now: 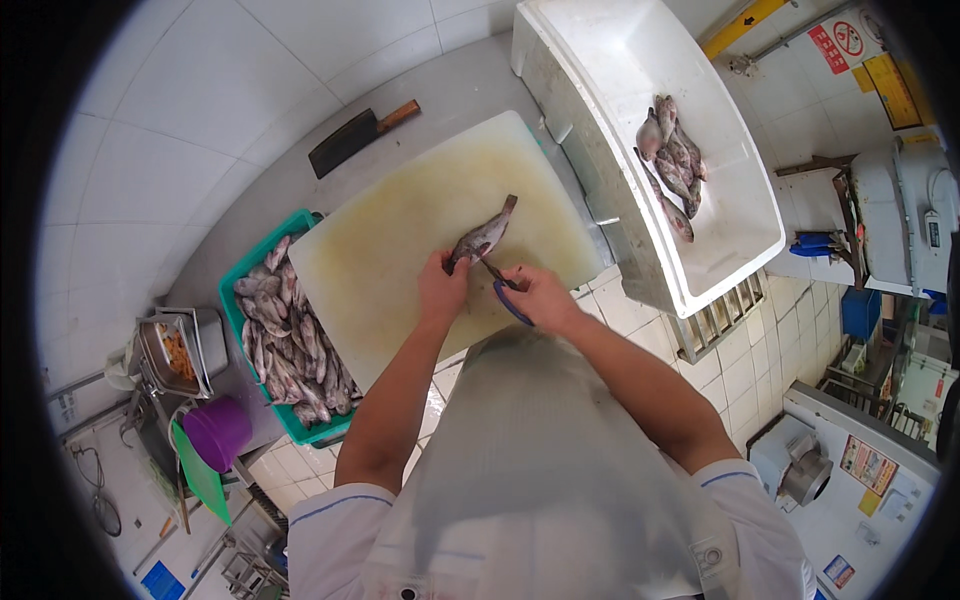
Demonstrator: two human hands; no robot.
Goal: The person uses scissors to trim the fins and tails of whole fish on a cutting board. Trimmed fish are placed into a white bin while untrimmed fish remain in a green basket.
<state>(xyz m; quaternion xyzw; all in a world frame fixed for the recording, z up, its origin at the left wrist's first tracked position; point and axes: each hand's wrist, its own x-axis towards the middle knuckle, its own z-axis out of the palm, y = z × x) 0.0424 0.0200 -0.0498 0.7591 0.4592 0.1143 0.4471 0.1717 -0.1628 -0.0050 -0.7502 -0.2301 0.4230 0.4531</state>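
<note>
On the white plastic cutting board (375,300) lies a small grey whole fish (482,236), its tail pointing up and right. My left hand (444,285) grips it at the head end, covering part of the head. In my right hand (541,298) is a pair of scissors (513,304) with dark blue handles. Their blades reach to the belly side of the fish near my left fingers; whether the tips are inside the flesh is hidden.
A teal crate (227,289) heaped with fish stands left of the board. A cleaver (345,144) with a wooden handle lies behind it on the metal worktop (465,79). At the right, a deep white tub (720,259) contains several fish (675,161). A purple bucket (217,431) stands far left.
</note>
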